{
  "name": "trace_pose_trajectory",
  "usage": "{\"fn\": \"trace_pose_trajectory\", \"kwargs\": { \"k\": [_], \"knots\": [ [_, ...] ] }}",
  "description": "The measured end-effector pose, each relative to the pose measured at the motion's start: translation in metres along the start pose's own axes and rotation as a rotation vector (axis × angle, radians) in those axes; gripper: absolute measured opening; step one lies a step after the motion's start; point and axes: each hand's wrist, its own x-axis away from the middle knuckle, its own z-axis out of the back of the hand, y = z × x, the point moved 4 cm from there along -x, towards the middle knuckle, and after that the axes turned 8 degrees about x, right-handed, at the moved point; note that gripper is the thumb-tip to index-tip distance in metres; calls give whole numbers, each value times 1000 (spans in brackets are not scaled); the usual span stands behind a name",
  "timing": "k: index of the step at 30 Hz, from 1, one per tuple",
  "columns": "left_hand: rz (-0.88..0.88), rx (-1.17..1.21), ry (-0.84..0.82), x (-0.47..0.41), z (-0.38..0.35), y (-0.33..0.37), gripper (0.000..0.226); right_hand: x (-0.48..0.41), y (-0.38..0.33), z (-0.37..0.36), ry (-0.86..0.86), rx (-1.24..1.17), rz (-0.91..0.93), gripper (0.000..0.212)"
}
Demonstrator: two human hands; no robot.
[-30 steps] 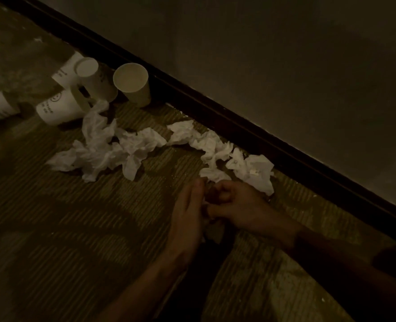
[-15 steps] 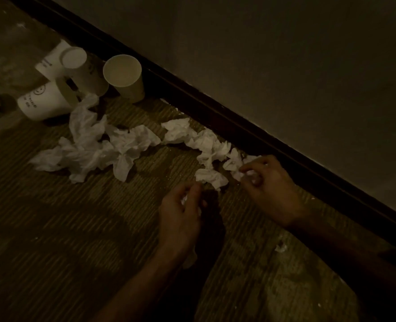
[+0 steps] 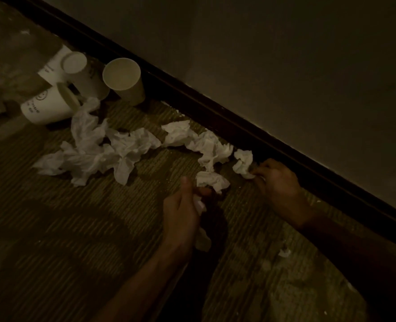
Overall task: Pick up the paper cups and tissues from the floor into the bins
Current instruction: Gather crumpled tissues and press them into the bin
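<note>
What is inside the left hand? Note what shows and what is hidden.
Crumpled white tissue pokes out of the left hand and hangs below it. How much is bunched inside, the hand's back covers.

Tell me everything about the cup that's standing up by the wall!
The upright paper cup is plain and pale, with no print showing. It looks like thin paper, wide at the round open mouth and narrower at the base. Inside looks empty. It stands on the carpet right beside the dark baseboard, next to a tipped-over cup; whether they touch is unclear. Nothing holds it.
</note>
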Motion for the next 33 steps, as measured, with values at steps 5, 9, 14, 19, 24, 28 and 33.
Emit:
{"fn": "trace_pose_trajectory", "kwargs": {
  "k": [5,9,14,19,24,28,33],
  "knots": [
    [-74,21,13,-1,0,5,28,6,2,3,-40,-244,-51,19],
    [-74,69,19,-2,3,13,28,24,-20,3,-252,-551,11,12],
    [84,401,-15,-3,8,32,24,39,-65,12,-387,-872,52,29],
    [317,657,-147,10,5,33,38,44,-103,28,-251,-1062,116,24],
    [306,675,-258,25,1,32,31,47,-116,22,-98,-986,86,28],
    [269,448,-106,27,14,22,29,50,-124,15,-70,-757,209,8],
    [167,315,54,17,28,19,23,43,-112,10,-74,-498,284,18]
  ]
}}
